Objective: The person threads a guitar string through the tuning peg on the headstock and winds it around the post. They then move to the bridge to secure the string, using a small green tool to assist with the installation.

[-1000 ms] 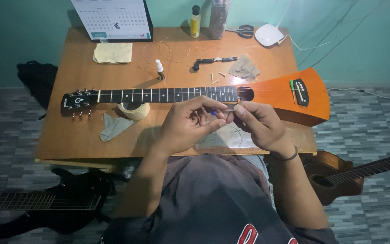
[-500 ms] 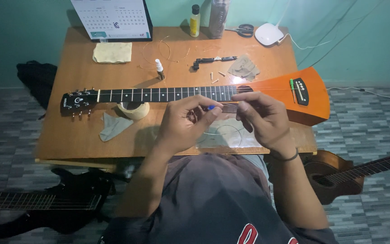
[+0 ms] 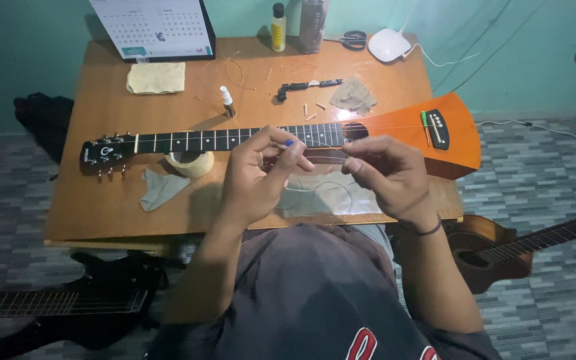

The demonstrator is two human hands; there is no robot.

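An orange travel guitar (image 3: pixel 405 128) with a dark fretboard lies across the wooden table (image 3: pixel 105 207), headstock to the left. My left hand (image 3: pixel 258 175) hovers over the neck near the soundhole and pinches the blue end of a thin guitar string (image 3: pixel 290 143) between its fingertips. My right hand (image 3: pixel 385 173) is a little to the right, its fingers pinched on the same thin string. Loops of coiled string (image 3: pixel 325 193) lie on a clear wrapper below my hands.
On the table: roll of tape (image 3: pixel 190 162), grey cloth (image 3: pixel 160 189), yellow cloth (image 3: pixel 156 77), small dropper bottle (image 3: pixel 226 101), dark tool (image 3: pixel 305 85), bridge pins, calendar (image 3: pixel 151 28), scissors (image 3: pixel 351 39), white device (image 3: pixel 389 45). A black guitar (image 3: pixel 55 303) and a brown guitar (image 3: pixel 501 250) lie on the floor.
My two hands have drawn slightly apart along the string, the right one moving rightwards. The guitar has stayed put.
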